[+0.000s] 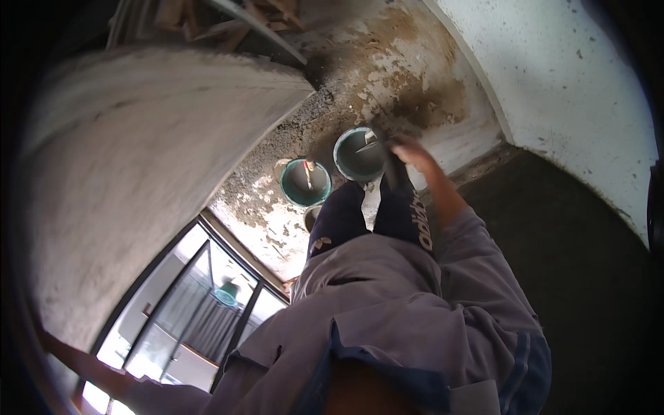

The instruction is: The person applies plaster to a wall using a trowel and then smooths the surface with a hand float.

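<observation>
My right hand [413, 153] is closed around a long, dark, flat tool [393, 160] that looks like a plastering trowel seen edge-on and smeared by motion. It hangs just right of a bucket [337, 153] of grey wet mix, in which a small trowel [371, 138] rests against the far right rim. Left of that bucket stands a green bucket [284, 185] with grey liquid and a tool with a red-and-white handle [308, 174] in it. At the far left edge, my left hand [47, 340] reaches to the pale wall; its fingers are too dim to make out.
The pale grey wall [138, 152] curves along the left, and a white, spattered wall [574, 76] rises at right beside a dark grey surface [553, 242]. Wooden boards [200, 21] lean at the top. A dark-framed glass door [187, 304] is lower left. Splashed mix covers the floor [256, 207].
</observation>
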`<control>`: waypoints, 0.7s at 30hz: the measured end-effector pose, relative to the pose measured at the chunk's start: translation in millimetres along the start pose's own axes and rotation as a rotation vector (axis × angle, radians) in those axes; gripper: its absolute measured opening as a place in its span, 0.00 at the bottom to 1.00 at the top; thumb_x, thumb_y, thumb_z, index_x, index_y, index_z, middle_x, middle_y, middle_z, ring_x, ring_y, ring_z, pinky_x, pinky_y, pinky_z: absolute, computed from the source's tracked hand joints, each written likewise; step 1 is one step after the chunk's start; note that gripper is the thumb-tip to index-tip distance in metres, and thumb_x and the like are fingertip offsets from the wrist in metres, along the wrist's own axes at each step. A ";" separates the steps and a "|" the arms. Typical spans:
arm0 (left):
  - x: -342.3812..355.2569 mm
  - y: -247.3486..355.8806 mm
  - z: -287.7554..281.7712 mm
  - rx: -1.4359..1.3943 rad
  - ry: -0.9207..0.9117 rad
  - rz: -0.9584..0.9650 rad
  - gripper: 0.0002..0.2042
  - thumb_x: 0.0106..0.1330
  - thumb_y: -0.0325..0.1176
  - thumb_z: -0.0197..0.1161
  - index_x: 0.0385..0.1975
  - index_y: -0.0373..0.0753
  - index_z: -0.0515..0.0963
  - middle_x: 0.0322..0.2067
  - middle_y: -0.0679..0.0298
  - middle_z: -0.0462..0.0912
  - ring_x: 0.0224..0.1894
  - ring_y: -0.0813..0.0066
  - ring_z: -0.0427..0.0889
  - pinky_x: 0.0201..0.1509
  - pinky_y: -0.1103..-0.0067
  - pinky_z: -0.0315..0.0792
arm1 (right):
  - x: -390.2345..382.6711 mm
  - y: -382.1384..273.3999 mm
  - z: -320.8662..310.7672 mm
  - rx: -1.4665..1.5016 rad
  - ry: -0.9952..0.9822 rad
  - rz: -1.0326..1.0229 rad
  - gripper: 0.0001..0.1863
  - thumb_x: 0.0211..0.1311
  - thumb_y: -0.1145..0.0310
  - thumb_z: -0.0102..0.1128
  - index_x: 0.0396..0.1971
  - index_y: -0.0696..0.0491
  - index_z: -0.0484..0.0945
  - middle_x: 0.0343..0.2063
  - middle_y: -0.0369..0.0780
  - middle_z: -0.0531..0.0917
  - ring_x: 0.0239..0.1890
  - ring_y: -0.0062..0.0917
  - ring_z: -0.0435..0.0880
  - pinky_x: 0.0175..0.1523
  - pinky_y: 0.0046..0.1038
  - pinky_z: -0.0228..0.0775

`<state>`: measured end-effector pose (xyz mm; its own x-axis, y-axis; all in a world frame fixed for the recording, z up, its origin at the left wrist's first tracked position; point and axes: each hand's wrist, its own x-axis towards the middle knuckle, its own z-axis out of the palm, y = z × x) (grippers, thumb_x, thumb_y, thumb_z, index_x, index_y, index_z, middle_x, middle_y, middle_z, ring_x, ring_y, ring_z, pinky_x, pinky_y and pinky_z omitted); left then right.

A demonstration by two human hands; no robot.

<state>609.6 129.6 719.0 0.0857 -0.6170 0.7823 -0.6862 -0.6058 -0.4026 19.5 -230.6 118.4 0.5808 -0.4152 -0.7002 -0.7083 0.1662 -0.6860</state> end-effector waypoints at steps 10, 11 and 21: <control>-190.7 178.0 -10.1 -0.144 -0.687 -0.292 0.36 0.74 0.60 0.45 0.71 0.38 0.61 0.70 0.42 0.58 0.76 0.42 0.48 0.72 0.42 0.46 | 108.6 104.1 171.3 -0.876 -0.767 0.099 0.36 0.60 0.49 0.59 0.67 0.47 0.71 0.75 0.44 0.56 0.79 0.44 0.43 0.73 0.64 0.39; -199.6 190.0 -9.8 -0.160 -0.734 -0.307 0.36 0.74 0.60 0.45 0.71 0.38 0.61 0.70 0.42 0.58 0.76 0.42 0.48 0.72 0.42 0.46 | 113.4 120.6 184.5 -0.923 -0.769 0.095 0.35 0.60 0.49 0.59 0.67 0.46 0.72 0.75 0.44 0.57 0.78 0.45 0.45 0.72 0.66 0.37; -230.8 219.0 22.3 -0.278 -0.896 -0.358 0.35 0.75 0.58 0.45 0.72 0.38 0.60 0.71 0.43 0.58 0.76 0.44 0.48 0.73 0.44 0.45 | 134.9 133.9 147.7 -0.716 -0.738 -0.016 0.32 0.61 0.42 0.57 0.60 0.45 0.77 0.59 0.46 0.79 0.62 0.42 0.76 0.66 0.40 0.67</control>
<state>455.7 128.1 439.6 0.7534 -0.6417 0.1435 -0.6485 -0.7612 0.0012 62.3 -132.2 -97.0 0.5227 0.2804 -0.8051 -0.6314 -0.5073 -0.5866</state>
